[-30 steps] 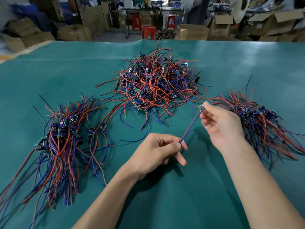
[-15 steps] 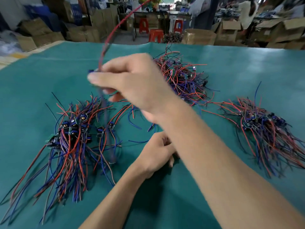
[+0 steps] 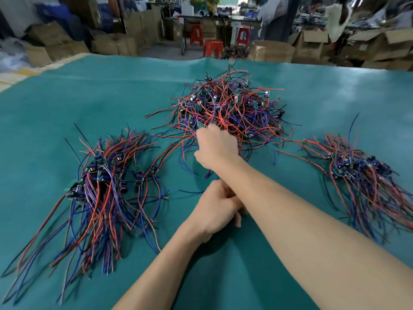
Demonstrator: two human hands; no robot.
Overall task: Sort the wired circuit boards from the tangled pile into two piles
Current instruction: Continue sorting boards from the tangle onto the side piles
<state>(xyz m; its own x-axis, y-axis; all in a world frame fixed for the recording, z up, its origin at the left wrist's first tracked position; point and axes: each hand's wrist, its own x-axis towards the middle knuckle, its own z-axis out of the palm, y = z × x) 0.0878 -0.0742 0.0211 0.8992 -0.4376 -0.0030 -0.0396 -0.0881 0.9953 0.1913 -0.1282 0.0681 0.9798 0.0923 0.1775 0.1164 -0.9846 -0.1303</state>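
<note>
The tangled pile (image 3: 237, 108) of red, blue and black wires with small circuit boards lies at the table's middle back. A sorted pile (image 3: 100, 186) lies at the left, another sorted pile (image 3: 362, 175) at the right. My right hand (image 3: 215, 148) reaches over to the tangled pile's near left edge, its curled fingers closed among the wires beside a small green board (image 3: 201, 125); the fingertips are hidden. My left hand (image 3: 214, 211) rests on the cloth as a fist under my right forearm and holds nothing that I can see.
A teal cloth (image 3: 89, 97) covers the whole table. Loose blue wire ends (image 3: 190, 191) trail between the hands and the left pile. Behind the far edge stand cardboard boxes (image 3: 272, 50) and red stools (image 3: 212, 47).
My right hand held a wired board high over the left pile, let it go, and has come down onto the tangled pile's near edge. My left hand released the wire ends and stayed put.
</note>
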